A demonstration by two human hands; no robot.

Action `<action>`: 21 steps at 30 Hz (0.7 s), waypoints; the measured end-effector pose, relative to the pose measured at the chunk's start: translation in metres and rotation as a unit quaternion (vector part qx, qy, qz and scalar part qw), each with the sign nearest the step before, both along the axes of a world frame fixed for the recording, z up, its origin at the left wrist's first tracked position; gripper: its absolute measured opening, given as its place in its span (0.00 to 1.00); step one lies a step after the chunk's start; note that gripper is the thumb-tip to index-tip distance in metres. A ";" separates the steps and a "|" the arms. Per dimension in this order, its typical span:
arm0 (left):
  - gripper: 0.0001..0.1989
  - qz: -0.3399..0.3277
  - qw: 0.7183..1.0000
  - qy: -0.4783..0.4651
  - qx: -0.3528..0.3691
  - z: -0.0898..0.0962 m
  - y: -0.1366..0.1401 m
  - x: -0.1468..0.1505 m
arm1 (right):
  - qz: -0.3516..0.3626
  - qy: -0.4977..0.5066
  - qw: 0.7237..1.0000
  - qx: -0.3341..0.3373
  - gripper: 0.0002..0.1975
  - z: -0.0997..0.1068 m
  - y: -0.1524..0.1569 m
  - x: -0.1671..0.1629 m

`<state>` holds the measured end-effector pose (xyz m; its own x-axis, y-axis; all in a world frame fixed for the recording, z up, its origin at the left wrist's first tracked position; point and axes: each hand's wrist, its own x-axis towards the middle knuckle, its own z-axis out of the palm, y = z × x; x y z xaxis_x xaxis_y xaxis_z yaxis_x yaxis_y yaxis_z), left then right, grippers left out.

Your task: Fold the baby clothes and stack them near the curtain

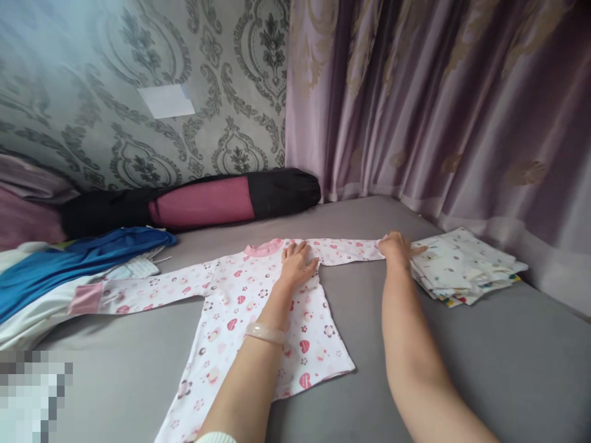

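A long-sleeved white shirt [258, 301] with a pink collar and a print of hearts and flowers is spread out flat on the grey bedsheet. My left hand [298, 263], a pale bangle on its wrist, rests on the shirt near the shoulder with fingers spread. At the end of the right-hand sleeve, my right hand [396, 249] grips the cuff, which it mostly hides. One finger of that hand sticks out towards a folded stack of printed white cloth [466, 264]. The other sleeve stretches left, its pink cuff [87, 299] over the edge of a clothes pile.
Blue and white clothes [87, 264] lie heaped at the left. A long black and dark pink bundle [203, 202] runs along the patterned wall [221, 92]. Purple curtains [415, 92] hang behind the bed's right side. The lower left corner is pixelated.
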<state>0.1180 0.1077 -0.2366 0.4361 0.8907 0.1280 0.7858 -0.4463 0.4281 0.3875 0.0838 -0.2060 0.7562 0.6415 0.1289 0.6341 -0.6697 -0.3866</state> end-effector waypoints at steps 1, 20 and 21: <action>0.25 0.001 1.000 -0.001 0.001 0.000 0.000 0.000 | -0.012 0.003 1.000 0.003 0.15 0.000 0.000 -0.001; 0.24 0.014 0.999 -0.039 0.023 -0.004 0.003 -0.001 | 0.070 0.175 0.948 0.257 0.12 0.051 -0.002 -0.010; 0.24 0.013 0.999 -0.038 0.020 -0.004 0.003 -0.001 | 0.071 0.215 0.928 0.295 0.13 0.055 -0.001 -0.013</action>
<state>0.1167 0.1111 -0.2407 0.4012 0.8947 0.1965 0.7630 -0.4451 0.4688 0.3742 0.0829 -0.1509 0.7328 0.6520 0.1947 0.4008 -0.1823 -0.8978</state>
